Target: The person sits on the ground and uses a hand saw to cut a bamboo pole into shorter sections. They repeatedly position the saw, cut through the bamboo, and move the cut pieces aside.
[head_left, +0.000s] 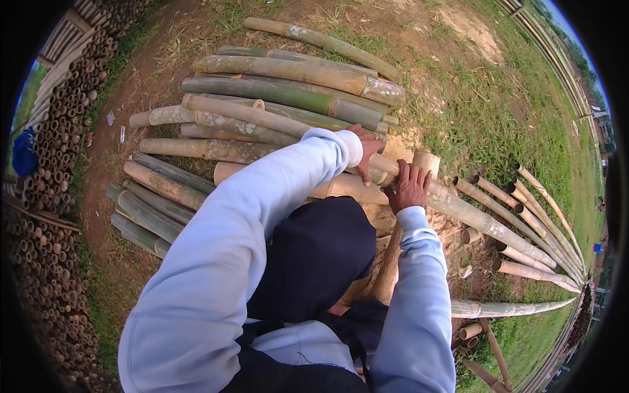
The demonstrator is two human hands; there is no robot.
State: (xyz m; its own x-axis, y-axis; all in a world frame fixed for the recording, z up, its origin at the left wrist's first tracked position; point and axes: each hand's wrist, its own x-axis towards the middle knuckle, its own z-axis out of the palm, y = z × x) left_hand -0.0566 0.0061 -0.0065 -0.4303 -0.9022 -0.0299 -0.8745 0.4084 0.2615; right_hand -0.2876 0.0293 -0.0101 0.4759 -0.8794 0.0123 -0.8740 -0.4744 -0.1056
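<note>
A long pale bamboo pole [481,221] slants from the middle down toward the right. My left hand [368,149] lies over its upper stretch, thumb on the near side and fingers on the far side. Just right of it, my right hand [411,187] curls over the same pole, fingers bent across its top. A short bamboo post [426,161] stands behind the pole, close to the right hand's fingertips. Another bamboo piece [350,188] lies below the left hand, partly covered by my left sleeve. The sleeve hides where the held pole ends on the left.
Many cut bamboo lengths [262,97] lie on the ground to the left. Several thin long poles [547,226] fan out at the right. A tall stack of bamboo [56,236] shows its ends at the far left, with a blue item [25,152] on it.
</note>
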